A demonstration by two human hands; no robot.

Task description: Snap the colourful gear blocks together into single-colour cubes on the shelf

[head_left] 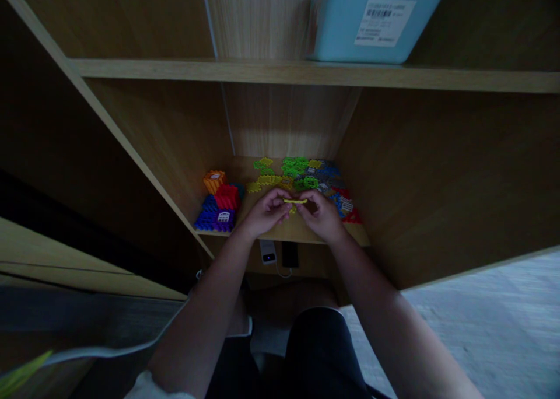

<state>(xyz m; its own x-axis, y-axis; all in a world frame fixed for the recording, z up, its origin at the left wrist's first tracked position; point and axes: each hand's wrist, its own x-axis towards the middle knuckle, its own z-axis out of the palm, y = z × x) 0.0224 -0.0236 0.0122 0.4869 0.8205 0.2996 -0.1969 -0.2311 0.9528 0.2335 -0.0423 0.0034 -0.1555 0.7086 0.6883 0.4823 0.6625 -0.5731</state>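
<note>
Between my two hands is a thin yellow interlocking building piece (pixel 295 201), seen nearly edge-on. The fingertips of my left hand (pixel 269 211) pinch its left end. My right hand (pixel 321 213) grips the opposite end in the same way. Just below it, a further bit of yellow (pixel 293 210) shows between the fingers; whether it is joined on I cannot tell. Behind the hands lie loose flat pieces on the shelf: yellow ones (pixel 269 180), green ones (pixel 295 166), and red ones (pixel 352 216) toward the right.
Built cubes stand at the shelf's left: orange (pixel 214 181), red (pixel 227 197) and purple (pixel 223 219). A light blue bin (pixel 367 20) sits on the upper shelf board (pixel 262 70). Beneath the work shelf lie a white device (pixel 268 252) and a black phone-like slab (pixel 290 255) with a cable.
</note>
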